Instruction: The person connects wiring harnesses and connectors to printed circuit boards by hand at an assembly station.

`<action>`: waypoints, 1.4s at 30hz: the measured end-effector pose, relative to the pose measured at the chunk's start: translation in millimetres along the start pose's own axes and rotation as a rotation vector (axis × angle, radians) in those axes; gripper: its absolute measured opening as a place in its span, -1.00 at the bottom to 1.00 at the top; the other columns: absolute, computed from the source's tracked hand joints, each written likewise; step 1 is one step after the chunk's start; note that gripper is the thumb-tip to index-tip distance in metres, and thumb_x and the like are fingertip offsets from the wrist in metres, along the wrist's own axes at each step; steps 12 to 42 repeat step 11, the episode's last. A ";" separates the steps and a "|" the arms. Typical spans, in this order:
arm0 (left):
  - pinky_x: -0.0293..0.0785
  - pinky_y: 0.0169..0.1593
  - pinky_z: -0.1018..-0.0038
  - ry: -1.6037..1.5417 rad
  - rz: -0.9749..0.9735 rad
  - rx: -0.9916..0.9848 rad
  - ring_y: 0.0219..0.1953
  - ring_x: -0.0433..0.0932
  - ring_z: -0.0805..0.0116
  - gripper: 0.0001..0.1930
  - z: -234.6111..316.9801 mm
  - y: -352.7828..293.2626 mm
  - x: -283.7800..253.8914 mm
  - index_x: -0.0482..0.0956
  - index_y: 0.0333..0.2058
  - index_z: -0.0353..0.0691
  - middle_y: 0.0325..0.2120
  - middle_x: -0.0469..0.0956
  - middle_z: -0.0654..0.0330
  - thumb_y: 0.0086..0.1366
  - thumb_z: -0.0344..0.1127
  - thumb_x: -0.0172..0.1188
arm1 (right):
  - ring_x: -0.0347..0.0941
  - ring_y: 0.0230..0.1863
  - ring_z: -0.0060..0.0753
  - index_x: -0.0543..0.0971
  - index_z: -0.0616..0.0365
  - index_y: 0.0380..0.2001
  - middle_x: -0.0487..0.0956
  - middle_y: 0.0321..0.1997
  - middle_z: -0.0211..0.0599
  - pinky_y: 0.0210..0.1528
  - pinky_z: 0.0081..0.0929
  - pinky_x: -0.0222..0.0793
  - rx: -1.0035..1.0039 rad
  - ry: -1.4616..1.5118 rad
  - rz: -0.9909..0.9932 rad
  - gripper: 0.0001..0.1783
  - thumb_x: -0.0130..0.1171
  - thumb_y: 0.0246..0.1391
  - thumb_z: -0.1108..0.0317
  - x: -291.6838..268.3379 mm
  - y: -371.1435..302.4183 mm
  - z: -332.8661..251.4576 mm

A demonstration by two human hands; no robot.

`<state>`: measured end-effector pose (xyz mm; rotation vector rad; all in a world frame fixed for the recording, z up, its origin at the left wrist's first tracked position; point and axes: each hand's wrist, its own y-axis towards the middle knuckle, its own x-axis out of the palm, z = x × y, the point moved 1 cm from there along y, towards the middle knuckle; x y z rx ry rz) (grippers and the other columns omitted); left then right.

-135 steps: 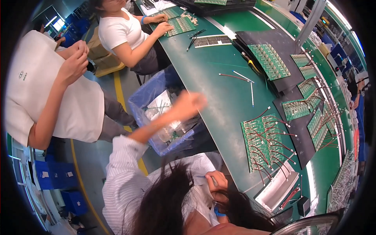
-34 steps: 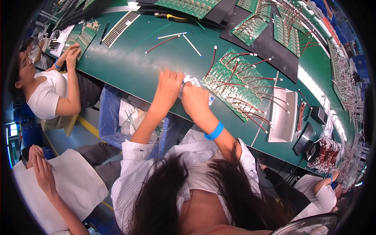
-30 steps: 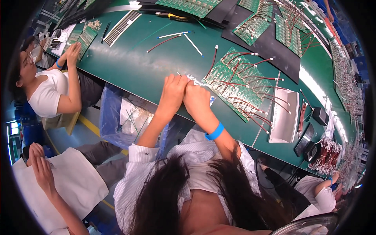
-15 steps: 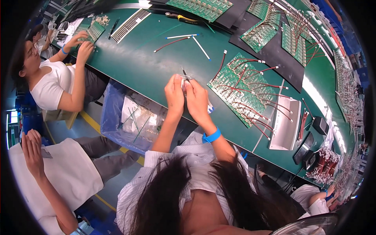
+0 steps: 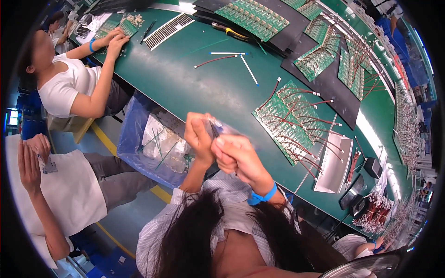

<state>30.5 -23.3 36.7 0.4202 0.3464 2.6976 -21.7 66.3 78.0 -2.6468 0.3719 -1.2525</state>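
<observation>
My left hand [image 5: 199, 136] is closed, fingers curled, in front of the bench edge. Against its fingertips shows a piece of clear plastic film [image 5: 228, 131], smeared by motion. My right hand [image 5: 242, 158], a blue band at its wrist, is closed in a pinch right beside the left. A dark slim tool [image 5: 214, 131] shows between the two hands, by the right thumb; its ends are hidden. Beyond them, to the right, a green circuit board panel [image 5: 288, 123] with red and black wire leads lies on the green bench [image 5: 185, 85].
White sticks with blue ends [image 5: 249, 70], a loose wire and yellow-black pliers [image 5: 230, 31] lie farther back. A white tray [image 5: 331, 162] and wire bundles [image 5: 378, 206] are at right. A blue-lined bin [image 5: 134, 139] stands below left. A co-worker's hands [image 5: 117, 41] work at far left.
My hands have come nearer to me and the right has turned across toward the left. The tool's tip no longer points up above the fingers. The view has shifted slightly.
</observation>
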 end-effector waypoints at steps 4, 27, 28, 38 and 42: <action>0.25 -0.57 0.56 0.135 -0.259 0.216 -0.66 0.34 0.48 -0.65 20.7 -9.0 -13.4 0.31 -0.56 -0.29 -0.70 0.35 0.21 0.20 -0.08 -0.05 | -0.17 -0.81 -0.79 0.30 0.25 -0.60 0.02 -0.80 -0.63 -0.78 -0.72 -0.27 0.108 0.172 -0.104 -0.67 -0.18 0.12 0.24 9.0 -22.3 -14.3; 0.40 -0.45 0.55 0.450 -1.380 0.348 -0.55 0.49 0.29 -0.45 39.3 8.8 -44.4 0.09 -0.09 -0.25 -0.52 0.52 0.21 0.11 0.01 0.04 | -0.13 -0.83 -0.82 0.38 0.32 -0.39 0.03 -0.80 -0.66 -0.81 -0.75 -0.27 0.223 0.234 -0.167 -0.68 -0.13 0.09 0.21 -5.3 -52.4 -6.4; 0.40 -0.45 0.55 0.450 -1.380 0.348 -0.55 0.49 0.29 -0.45 39.3 8.8 -44.4 0.09 -0.09 -0.25 -0.52 0.52 0.21 0.11 0.01 0.04 | -0.13 -0.83 -0.82 0.38 0.32 -0.39 0.03 -0.80 -0.66 -0.81 -0.75 -0.27 0.223 0.234 -0.167 -0.68 -0.13 0.09 0.21 -5.3 -52.4 -6.4; 0.40 -0.45 0.55 0.450 -1.380 0.348 -0.55 0.49 0.29 -0.45 39.3 8.8 -44.4 0.09 -0.09 -0.25 -0.52 0.52 0.21 0.11 0.01 0.04 | -0.13 -0.83 -0.82 0.38 0.32 -0.39 0.03 -0.80 -0.66 -0.81 -0.75 -0.27 0.223 0.234 -0.167 -0.68 -0.13 0.09 0.21 -5.3 -52.4 -6.4; 0.40 -0.45 0.55 0.450 -1.380 0.348 -0.55 0.49 0.29 -0.45 39.3 8.8 -44.4 0.09 -0.09 -0.25 -0.52 0.52 0.21 0.11 0.01 0.04 | -0.13 -0.83 -0.82 0.38 0.32 -0.39 0.03 -0.80 -0.66 -0.81 -0.75 -0.27 0.223 0.234 -0.167 -0.68 -0.13 0.09 0.21 -5.3 -52.4 -6.4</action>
